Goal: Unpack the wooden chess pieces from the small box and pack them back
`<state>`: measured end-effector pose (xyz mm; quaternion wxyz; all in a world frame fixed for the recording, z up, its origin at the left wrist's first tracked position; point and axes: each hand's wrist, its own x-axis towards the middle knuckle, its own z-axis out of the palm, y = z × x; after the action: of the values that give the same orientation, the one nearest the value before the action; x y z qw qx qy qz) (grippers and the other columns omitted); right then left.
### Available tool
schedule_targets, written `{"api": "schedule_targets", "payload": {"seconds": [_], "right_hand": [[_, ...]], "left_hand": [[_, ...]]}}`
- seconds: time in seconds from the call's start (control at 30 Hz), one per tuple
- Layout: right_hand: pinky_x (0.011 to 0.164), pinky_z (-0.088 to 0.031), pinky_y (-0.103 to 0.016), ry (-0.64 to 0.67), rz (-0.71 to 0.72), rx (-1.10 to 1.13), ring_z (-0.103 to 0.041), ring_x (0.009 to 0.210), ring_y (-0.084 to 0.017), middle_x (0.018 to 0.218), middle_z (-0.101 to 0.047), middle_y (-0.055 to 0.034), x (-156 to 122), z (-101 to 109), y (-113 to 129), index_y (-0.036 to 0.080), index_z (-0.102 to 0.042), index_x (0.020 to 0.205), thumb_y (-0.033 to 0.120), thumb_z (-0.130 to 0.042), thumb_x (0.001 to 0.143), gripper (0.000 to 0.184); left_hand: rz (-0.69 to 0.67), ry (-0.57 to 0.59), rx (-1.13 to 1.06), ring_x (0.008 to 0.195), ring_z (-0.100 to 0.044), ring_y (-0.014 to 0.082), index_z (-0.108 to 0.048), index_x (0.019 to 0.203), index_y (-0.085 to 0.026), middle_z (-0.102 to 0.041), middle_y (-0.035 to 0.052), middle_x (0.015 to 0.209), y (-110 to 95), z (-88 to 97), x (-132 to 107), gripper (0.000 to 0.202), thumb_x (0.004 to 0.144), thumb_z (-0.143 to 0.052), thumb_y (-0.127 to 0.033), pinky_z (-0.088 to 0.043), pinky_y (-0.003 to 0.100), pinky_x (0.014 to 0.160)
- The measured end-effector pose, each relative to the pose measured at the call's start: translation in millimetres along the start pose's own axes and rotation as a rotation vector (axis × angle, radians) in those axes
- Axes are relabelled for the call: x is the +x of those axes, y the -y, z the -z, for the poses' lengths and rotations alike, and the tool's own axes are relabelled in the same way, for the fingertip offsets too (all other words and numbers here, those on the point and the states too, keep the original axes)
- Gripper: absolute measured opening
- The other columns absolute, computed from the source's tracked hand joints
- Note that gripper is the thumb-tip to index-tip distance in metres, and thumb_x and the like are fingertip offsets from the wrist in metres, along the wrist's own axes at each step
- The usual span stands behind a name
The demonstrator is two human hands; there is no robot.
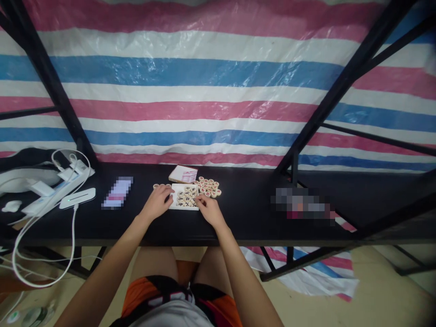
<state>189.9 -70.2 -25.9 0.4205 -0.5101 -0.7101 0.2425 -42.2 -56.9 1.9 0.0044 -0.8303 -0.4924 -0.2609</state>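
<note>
A small white tray (176,187) on the black table (238,213) holds several round wooden chess pieces (186,196) with dark characters. My left hand (157,202) rests at the tray's left edge, fingers curled against it. My right hand (208,210) is at the tray's lower right corner, fingertips pinched at a piece there. A loose pile of round pieces (208,186) with red characters lies just right of the tray. Two more pieces (159,185) lie left of it, above my left hand.
A folded paper board (183,174) lies behind the tray. White chargers, a power strip and cables (59,186) crowd the table's left end. Black frame bars (327,109) rise at both sides, with a striped tarpaulin (204,81) behind.
</note>
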Motion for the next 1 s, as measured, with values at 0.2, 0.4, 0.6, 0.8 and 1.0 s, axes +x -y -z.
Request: {"api": "schedule_targets", "payload": {"seconds": [0.2, 0.4, 0.6, 0.8, 1.0], "right_hand": [[0.061, -0.036, -0.022, 0.003, -0.007, -0.009, -0.05, 0.057, -0.012, 0.06, -0.056, 0.0031, 0.2, 0.4, -0.8, 0.021, -0.065, 0.079, 0.032, -0.046, 0.083, 0.022], [0.06, -0.036, -0.022, -0.002, -0.011, 0.005, -0.05, 0.057, -0.012, 0.061, -0.056, 0.0028, -0.1, 0.1, 0.4, 0.021, -0.065, 0.079, 0.031, -0.046, 0.083, 0.022], [0.061, -0.036, -0.022, -0.001, 0.008, 0.004, -0.05, 0.057, -0.012, 0.061, -0.055, 0.0028, 0.2, -0.1, 0.3, 0.021, -0.065, 0.079, 0.032, -0.046, 0.083, 0.023], [0.059, -0.035, -0.022, -0.005, -0.003, 0.006, -0.049, 0.056, -0.012, 0.06, -0.056, 0.0024, 0.6, -0.1, 0.5, 0.021, -0.065, 0.078, 0.032, -0.046, 0.083, 0.022], [0.06, -0.036, -0.022, -0.004, 0.006, 0.007, -0.051, 0.058, -0.012, 0.062, -0.058, 0.0023, 1.0, 0.1, 0.7, 0.021, -0.065, 0.078, 0.03, -0.046, 0.084, 0.022]], "left_hand": [[-0.176, 0.167, -0.029, 0.097, -0.053, 0.0211, -0.067, 0.095, -0.021, -0.064, 0.0054, 0.095, -14.5, -0.4, -0.7, 0.03, 0.091, -0.038, -0.03, -0.038, 0.038, 0.09], [-0.166, 0.156, -0.016, 0.098, -0.052, 0.0213, -0.065, 0.102, -0.022, -0.063, 0.006, 0.097, -14.3, -0.5, -1.5, 0.032, 0.093, -0.036, -0.033, -0.036, 0.038, 0.09], [-0.182, 0.146, 0.017, 0.095, -0.052, 0.0214, -0.064, 0.1, -0.021, -0.062, 0.0058, 0.093, -15.4, 0.5, -2.3, 0.033, 0.094, -0.036, -0.037, -0.036, 0.038, 0.088], [-0.253, 0.164, 0.011, 0.09, -0.052, 0.0198, -0.064, 0.096, -0.02, -0.063, 0.0046, 0.088, -19.3, 2.6, -2.9, 0.03, 0.093, -0.039, -0.037, -0.036, 0.037, 0.088], [-0.272, 0.174, 0.028, 0.091, -0.052, 0.0204, -0.063, 0.102, -0.02, -0.063, 0.0048, 0.09, -21.0, 2.5, -3.7, 0.031, 0.092, -0.042, -0.04, -0.036, 0.037, 0.087]]}}
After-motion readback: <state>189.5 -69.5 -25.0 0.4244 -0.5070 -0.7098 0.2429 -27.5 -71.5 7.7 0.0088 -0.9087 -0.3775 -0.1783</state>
